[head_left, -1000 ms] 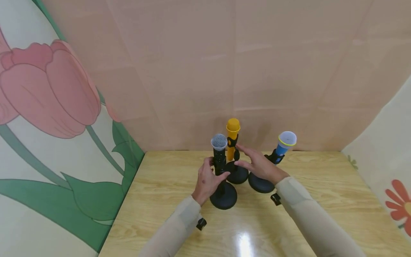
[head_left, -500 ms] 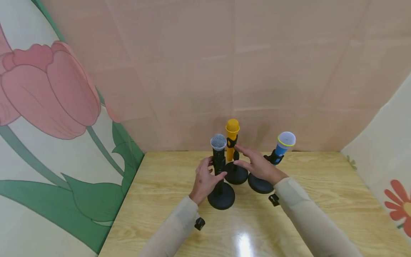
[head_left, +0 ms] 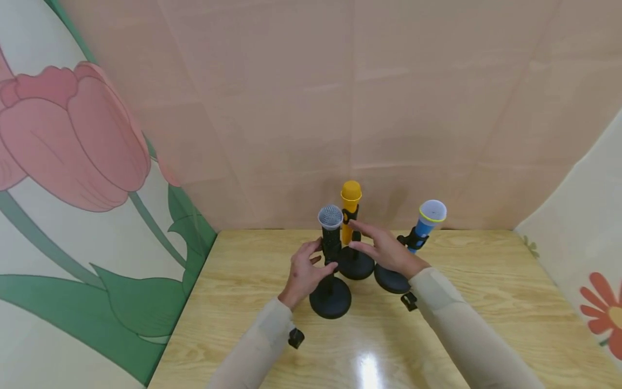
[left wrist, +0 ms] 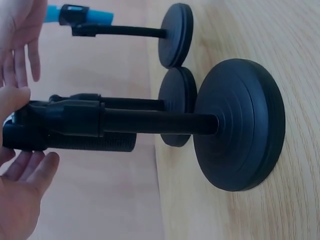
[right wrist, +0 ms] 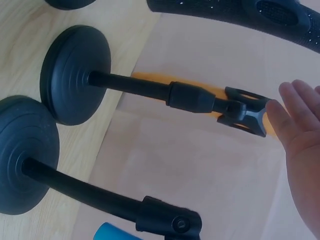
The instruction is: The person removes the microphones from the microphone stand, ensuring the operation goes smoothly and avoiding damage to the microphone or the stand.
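Observation:
My left hand (head_left: pixel 306 274) grips a black microphone (head_left: pixel 331 236) with a silver mesh head at its stand's clip (left wrist: pixel 77 117). The thumb and fingers come from opposite sides. Its round black base (head_left: pixel 330 300) is on the table. My right hand (head_left: pixel 389 251) is held beside a yellow microphone (head_left: pixel 351 197) in a second stand (head_left: pixel 356 265), with its fingers fairly straight. In the right wrist view a fingertip is at the yellow microphone's clip (right wrist: pixel 246 112); whether it touches is unclear. A blue microphone (head_left: pixel 424 229) with a white head leans in a third stand (head_left: pixel 391 278).
All three stands are close together on a light wood table (head_left: pixel 252 281). Behind it hangs a pinkish-beige cloth (head_left: pixel 272 119). A tulip-printed panel (head_left: pixel 107 146) borders the left side, and a flower-printed panel (head_left: pixel 573 237) the right.
The black microphone and its stand have shifted slightly left with my left hand, widening the space to the yellow one's base. My right hand has drifted slightly left.

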`<state>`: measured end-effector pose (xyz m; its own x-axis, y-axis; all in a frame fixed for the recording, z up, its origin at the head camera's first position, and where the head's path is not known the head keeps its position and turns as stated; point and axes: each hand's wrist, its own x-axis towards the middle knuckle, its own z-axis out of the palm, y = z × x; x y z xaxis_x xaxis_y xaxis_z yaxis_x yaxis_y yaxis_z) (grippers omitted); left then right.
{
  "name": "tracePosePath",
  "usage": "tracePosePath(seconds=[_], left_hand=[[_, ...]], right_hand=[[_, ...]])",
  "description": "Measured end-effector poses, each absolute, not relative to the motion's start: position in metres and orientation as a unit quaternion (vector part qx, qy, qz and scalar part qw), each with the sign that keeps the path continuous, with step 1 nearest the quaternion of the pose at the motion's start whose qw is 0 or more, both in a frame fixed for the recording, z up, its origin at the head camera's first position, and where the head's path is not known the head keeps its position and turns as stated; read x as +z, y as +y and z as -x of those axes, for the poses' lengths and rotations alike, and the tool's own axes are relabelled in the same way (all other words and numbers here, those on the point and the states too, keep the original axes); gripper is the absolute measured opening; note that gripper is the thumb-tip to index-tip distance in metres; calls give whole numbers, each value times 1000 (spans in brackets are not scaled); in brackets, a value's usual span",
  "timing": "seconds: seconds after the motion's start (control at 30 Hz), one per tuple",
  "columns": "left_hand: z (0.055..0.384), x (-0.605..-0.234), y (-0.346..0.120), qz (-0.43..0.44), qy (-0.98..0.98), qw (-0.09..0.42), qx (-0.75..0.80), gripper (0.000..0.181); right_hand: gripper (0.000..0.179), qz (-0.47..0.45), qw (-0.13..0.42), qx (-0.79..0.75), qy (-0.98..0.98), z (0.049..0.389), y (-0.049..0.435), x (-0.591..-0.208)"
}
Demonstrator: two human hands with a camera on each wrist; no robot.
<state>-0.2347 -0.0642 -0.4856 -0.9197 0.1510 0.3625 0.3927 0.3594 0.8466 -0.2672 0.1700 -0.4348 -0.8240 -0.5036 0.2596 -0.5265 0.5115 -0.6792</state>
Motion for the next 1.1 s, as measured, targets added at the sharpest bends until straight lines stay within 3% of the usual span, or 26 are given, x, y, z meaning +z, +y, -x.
tracePosePath(seconds=[0.5, 0.8, 1.1], left_hand=[[243, -491, -74, 200, -771, 72, -600, 53], [228, -458, -75, 230, -754, 39, -614, 47], [230, -455, -78, 233, -757, 8, -611, 49]], right_hand=[[55, -307, 23, 434, -846, 269, 153, -422], [46, -308, 31, 447, -839, 270, 144, -422], [48, -309, 16, 488, -816, 272, 138, -422]])
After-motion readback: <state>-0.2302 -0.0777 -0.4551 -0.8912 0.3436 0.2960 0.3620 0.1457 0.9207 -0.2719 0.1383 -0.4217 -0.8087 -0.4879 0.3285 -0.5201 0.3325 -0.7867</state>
